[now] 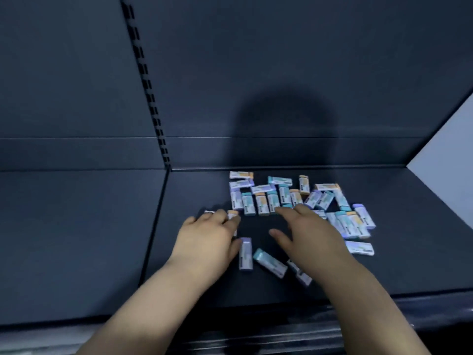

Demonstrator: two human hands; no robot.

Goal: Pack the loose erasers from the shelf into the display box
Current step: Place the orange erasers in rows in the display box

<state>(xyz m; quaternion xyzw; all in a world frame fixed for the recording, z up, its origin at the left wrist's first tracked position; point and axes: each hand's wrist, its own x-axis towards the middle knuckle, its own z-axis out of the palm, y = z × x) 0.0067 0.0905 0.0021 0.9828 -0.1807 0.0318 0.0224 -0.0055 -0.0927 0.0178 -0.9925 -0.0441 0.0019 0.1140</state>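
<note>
Several small wrapped erasers (284,194) with purple, teal or orange ends lie scattered on a dark shelf (194,190). My left hand (208,237) lies at the heap's left edge, its fingers curled over an orange-ended eraser (232,214); how many erasers it covers is hidden. My right hand (305,231) is spread flat above the middle of the heap, fingertips near the front row. A purple-ended eraser (245,253) and a teal-ended eraser (270,262) lie between my wrists. No display box is in view.
The shelf's dark back panel (281,73) rises behind the erasers, with a slotted upright (146,80) to the left. A pale side wall (450,144) closes the right end. The shelf's front lip (281,326) runs under my forearms.
</note>
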